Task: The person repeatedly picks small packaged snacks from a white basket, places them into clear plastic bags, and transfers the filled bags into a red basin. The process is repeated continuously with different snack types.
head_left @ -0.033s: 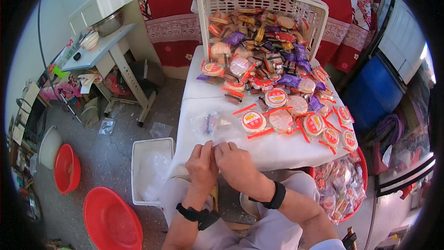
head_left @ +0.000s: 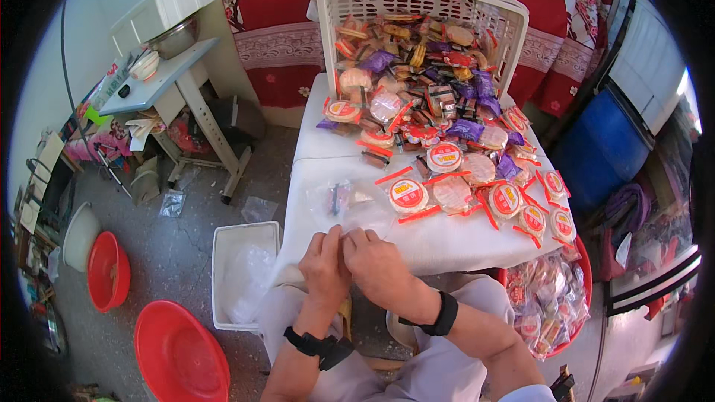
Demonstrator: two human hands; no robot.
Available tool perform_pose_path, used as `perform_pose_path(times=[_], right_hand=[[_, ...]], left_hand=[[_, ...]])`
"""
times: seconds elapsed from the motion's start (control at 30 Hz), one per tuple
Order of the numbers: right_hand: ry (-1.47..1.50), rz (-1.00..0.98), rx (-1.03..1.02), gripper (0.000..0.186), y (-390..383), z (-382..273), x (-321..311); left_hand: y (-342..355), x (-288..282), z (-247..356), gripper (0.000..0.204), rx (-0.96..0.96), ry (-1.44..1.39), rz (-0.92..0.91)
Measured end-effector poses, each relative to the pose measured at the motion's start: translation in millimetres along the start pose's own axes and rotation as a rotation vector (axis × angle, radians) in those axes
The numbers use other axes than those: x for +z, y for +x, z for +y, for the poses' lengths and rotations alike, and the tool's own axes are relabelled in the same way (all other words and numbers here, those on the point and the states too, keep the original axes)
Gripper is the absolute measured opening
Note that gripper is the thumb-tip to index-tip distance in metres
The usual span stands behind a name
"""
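Side by side at the near edge of the white-covered table (head_left: 305,171), my left hand (head_left: 325,262) and my right hand (head_left: 378,266) are closed with the fingers pinched together. Between them they grip the near end of a clear plastic bag (head_left: 322,197). The bag lies flat on the cloth, with a small dark wrapped snack (head_left: 339,197) showing in it. To its right, round wrapped biscuits (head_left: 408,196) with red-edged wrappers lie on the cloth. Behind them, mixed wrapped snacks (head_left: 439,97) spill from a tipped white basket (head_left: 514,37). The fingertips are partly hidden.
Left of my knees stands a white bin (head_left: 217,275) holding clear bags (head_left: 249,283). Red basins (head_left: 160,342) sit on the floor farther left. Under the table's right side is a red tub (head_left: 586,290) full of packed snacks. A blue barrel (head_left: 603,138) stands at the right.
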State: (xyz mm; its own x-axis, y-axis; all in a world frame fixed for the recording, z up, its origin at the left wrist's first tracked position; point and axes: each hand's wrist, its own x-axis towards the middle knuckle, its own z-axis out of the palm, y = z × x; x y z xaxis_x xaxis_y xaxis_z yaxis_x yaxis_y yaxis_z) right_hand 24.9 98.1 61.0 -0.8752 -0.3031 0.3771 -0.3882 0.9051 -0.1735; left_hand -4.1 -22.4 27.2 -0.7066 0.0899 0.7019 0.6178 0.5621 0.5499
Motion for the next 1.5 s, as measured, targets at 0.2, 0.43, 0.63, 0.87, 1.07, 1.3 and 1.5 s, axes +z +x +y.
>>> perform_pose_path(times=[0.2, 0.43, 0.63, 0.87, 1.07, 1.3, 1.5], right_hand=[[0.296, -0.264, -0.037, 0.024, 21.9, 32.6, 27.3], [0.037, 0.299, -0.119, 0.050, 43.0, 45.7, 85.5], [-0.005, -0.042, 0.095, 0.047, 51.2, 47.0, 97.1], [0.283, 0.273, -0.042, 0.043, 43.4, 49.4, 97.6], [0.865, 0.382, 0.273, 0.040, 37.3, 40.8, 90.1], [0.643, 0.217, 0.538, 0.049, 46.5, 53.4, 105.3], [0.330, 0.038, 0.201, 0.031, 46.8, 63.8, 109.0]], left_hand=[[0.8, 2.3, 6.7, 0.030, 0.050, -0.064, 0.040], [-2.4, 5.4, 10.2, 0.024, 0.024, -0.096, -0.012], [-0.4, 8.4, 5.4, 0.028, 0.040, -0.081, 0.008], [-2.3, 4.0, 6.7, 0.028, 0.013, -0.087, -0.028], [-1.4, 7.9, 5.4, 0.026, 0.059, -0.104, 0.012], [-6.3, 7.5, 6.3, 0.026, 0.054, -0.097, -0.021], [-8.8, 6.8, 6.1, 0.028, 0.058, -0.079, -0.036]])
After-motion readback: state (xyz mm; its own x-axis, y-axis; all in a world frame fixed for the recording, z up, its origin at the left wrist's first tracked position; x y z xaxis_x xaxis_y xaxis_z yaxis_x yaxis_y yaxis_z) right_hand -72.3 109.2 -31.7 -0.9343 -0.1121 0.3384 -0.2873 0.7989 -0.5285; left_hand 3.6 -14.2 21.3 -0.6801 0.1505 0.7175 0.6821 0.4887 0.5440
